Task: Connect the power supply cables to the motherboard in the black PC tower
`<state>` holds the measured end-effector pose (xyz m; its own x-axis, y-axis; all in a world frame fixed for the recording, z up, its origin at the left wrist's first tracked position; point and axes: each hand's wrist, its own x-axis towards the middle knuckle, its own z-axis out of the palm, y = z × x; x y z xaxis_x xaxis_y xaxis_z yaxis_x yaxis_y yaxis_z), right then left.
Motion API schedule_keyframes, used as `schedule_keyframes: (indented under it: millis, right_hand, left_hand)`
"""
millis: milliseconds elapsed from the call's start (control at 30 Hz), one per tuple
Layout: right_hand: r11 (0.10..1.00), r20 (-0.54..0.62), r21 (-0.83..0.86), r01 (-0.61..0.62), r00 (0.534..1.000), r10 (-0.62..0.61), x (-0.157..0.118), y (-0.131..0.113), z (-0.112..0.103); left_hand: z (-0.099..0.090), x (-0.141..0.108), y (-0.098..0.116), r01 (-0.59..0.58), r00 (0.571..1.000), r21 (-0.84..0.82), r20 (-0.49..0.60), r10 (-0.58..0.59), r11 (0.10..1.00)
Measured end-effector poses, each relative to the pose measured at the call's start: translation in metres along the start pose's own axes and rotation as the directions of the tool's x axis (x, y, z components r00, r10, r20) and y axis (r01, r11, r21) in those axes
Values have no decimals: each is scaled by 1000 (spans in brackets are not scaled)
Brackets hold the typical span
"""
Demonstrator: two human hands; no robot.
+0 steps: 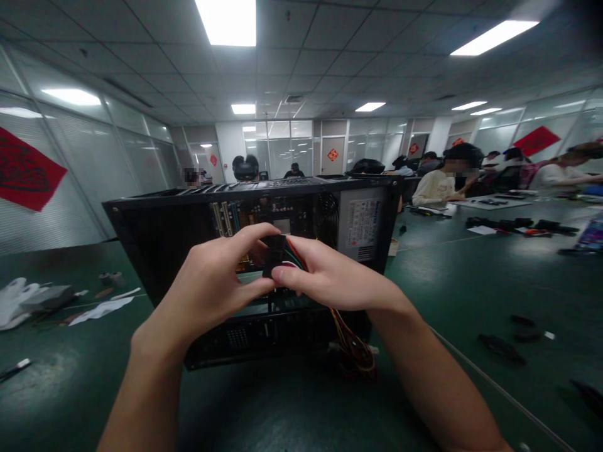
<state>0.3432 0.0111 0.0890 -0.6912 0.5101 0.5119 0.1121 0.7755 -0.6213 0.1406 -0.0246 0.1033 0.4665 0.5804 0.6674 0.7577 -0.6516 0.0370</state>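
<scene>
An open black computer case (155, 232) stands in front of me, its inside facing me. Before its opening, both hands are raised and meet at a black cable connector (274, 252) with red, green and other coloured wires. My left hand (214, 279) curls thumb and index finger around the connector's left side. My right hand (332, 276) grips it from the right, thumb pressed on its front, wires running beneath the fingers. Behind the hands show the motherboard (257, 213) and a labelled power supply (360, 226). A bundle of yellow and dark wires (351, 345) hangs below my right wrist.
On the green table, white paper (101, 309) and a grey box (47, 298) lie left. Black parts (502, 347) lie right, with a pale cable (494, 383) crossing the surface. A person in a light top (431, 187) sits farther back; several others are beyond.
</scene>
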Motion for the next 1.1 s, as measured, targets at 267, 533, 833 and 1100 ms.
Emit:
schedule_keyframes:
  millis: [267, 533, 833, 1100]
  right_hand:
    - [1000, 8, -10, -1, 1000, 1, -2, -8, 0]
    - [999, 13, -22, 34, 999, -34, -2, -8, 1]
    - [999, -9, -37, -2, 1000, 2, 0, -4, 0]
    - [997, -46, -70, 23, 999, -26, 7, 9, 7]
  left_hand:
    - [1, -2, 1, 4, 1000, -53, -1, -4, 999]
    - [1, -3, -3, -70, 998, -28, 4, 70, 997]
    - [5, -1, -4, -71, 997, 37, 8, 71, 997]
    - [10, -2, -19, -143, 988, 130, -33, 149, 981]
